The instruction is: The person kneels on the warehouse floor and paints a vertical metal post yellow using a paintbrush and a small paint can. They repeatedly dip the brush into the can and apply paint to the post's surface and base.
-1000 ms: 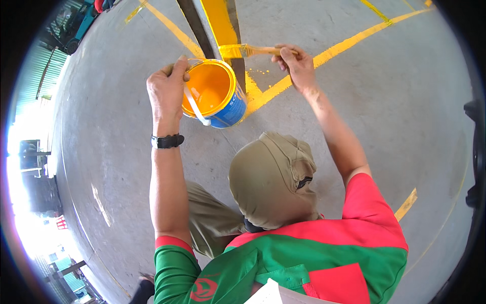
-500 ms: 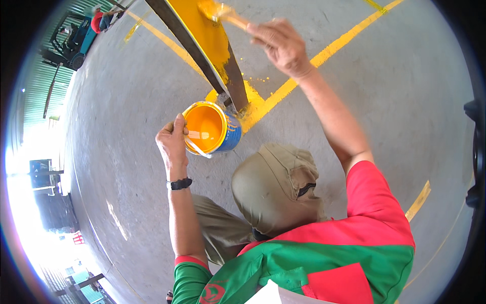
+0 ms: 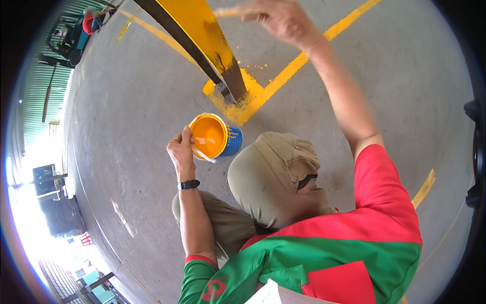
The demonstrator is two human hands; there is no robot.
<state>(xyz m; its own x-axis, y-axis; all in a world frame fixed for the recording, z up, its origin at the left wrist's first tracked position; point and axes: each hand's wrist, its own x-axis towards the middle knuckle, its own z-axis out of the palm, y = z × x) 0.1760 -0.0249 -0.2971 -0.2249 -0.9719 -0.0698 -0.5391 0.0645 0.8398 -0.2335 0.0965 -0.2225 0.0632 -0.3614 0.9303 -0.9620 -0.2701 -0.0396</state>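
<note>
Toward twelve o'clock, just right of it, my right hand (image 3: 288,23) has risen nearer the upper edge than half a second ago, when the yellow-coated bristles of my paintbrush (image 3: 229,12) showed plainly against the steel column (image 3: 202,38). The blue paint can (image 3: 235,142) sits slightly lower and further right in the picture, now toward ten o'clock from the middle; it overlapped the column's foot before, and now that foot shows clear of it, with its yellow floor patch (image 3: 243,116) in sight.

The brush is blurred: I can make out its pale handle, but the bristles merge with the yellow face, so I cannot tell whether they touch it. The column's top runs out of the picture at eleven o'clock. Far off at ten o'clock, a person in red (image 3: 88,23) beside a forklift (image 3: 74,44) is too small to read.

At nine o'clock, my left hand (image 3: 181,150) is closed, thumb against fingers, on the can's white bail handle (image 3: 203,155) beside the rim; the can tips its orange-yellow paint (image 3: 208,133) into view. My right fingers are curled closed around the brush handle, motion-smeared.
</note>
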